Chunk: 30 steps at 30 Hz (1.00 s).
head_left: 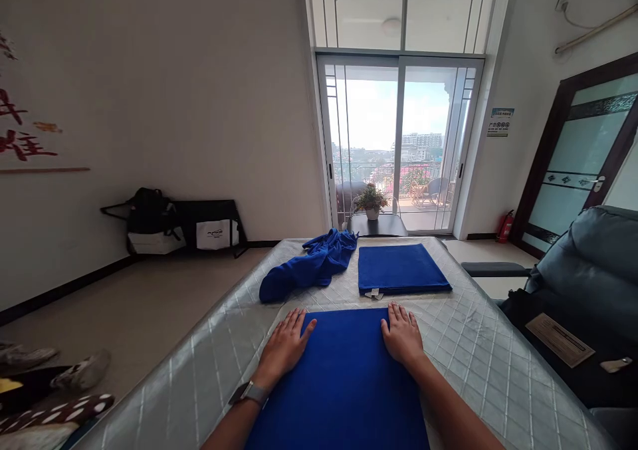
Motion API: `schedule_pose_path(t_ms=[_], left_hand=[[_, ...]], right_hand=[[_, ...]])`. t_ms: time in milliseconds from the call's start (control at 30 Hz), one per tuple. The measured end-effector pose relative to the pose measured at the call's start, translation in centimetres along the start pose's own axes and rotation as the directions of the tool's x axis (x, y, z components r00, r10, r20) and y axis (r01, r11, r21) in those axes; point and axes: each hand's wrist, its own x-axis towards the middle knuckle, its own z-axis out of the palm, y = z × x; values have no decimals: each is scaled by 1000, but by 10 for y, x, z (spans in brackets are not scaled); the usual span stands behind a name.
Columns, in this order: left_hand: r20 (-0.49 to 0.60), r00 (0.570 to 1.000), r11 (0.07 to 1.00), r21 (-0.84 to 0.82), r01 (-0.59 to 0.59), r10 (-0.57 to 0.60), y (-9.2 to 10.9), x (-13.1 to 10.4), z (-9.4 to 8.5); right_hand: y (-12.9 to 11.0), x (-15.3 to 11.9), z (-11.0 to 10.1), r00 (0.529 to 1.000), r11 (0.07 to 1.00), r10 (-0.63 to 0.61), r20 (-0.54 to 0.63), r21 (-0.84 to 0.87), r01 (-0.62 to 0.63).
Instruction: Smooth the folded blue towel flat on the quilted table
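Flat blue cloth (343, 383) nearest, on silver quilted surface (463, 350). Left hand (286, 343) and right hand (403, 334) palms down at its far corners, both grips open, fingers unclenched. Quilting visible either side, wider at right. Beyond: crumpled blue cloth (319, 264) left, folded blue cloth (401, 267) right, near far edge. Floor (199, 290) past left edge; dark armchair (588, 257) beside right. Farther: potted plant (372, 201), sliding glass door (400, 131).

My forearms (451, 407) are bare; my left wrist (264, 378) has a watch (249, 393) with a grey band (256, 394) and dark case (240, 393).
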Motion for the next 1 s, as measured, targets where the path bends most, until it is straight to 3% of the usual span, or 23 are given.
schedule_pose_path(t_ms=[267, 800, 1000], left_hand=[[3, 999, 999, -21, 44, -44, -7, 0, -5], [-20, 1000, 1000, -3, 19, -19, -9, -2, 1], [-7, 995, 992, 84, -95, 96, -10, -5, 1]], right_hand=[[1, -1, 1, 1000, 1000, -15, -24, -2, 15], [1, 0, 0, 1000, 1000, -9, -12, -2, 9], [1, 0, 1, 1000, 1000, -5, -1, 2, 5]])
